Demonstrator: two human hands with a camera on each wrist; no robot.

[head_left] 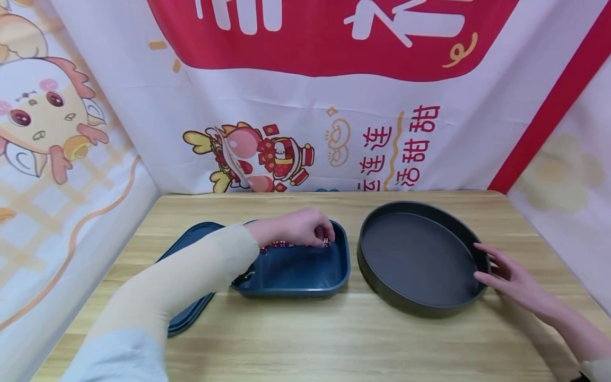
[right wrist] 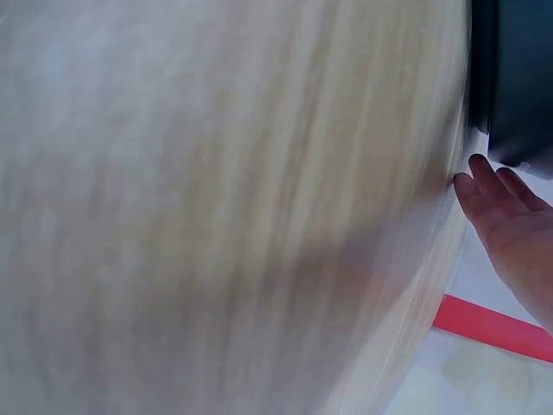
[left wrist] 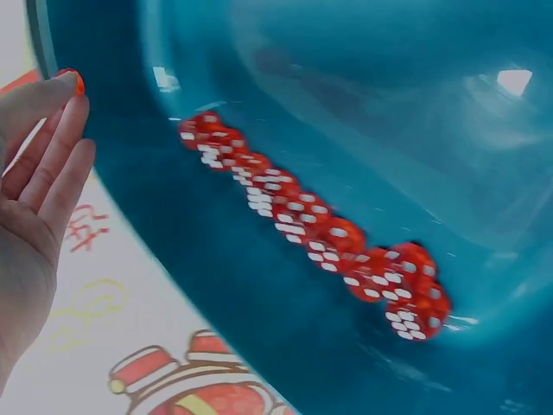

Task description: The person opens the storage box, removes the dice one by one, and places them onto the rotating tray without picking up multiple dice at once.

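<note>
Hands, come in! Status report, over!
Left hand pinches something red. Right hand at edge of round pan. Red dice lie in blue box. Nothing seen blocking.

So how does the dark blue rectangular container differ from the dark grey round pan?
The dark blue container is rectangular with rounded corners; the dark grey pan is round. The container holds red dice with white pips, while no dice show in the pan. The left hand is over the container, while the right hand is at the pan's rim. Both are open-topped and sit on the wood-grain table.
</note>
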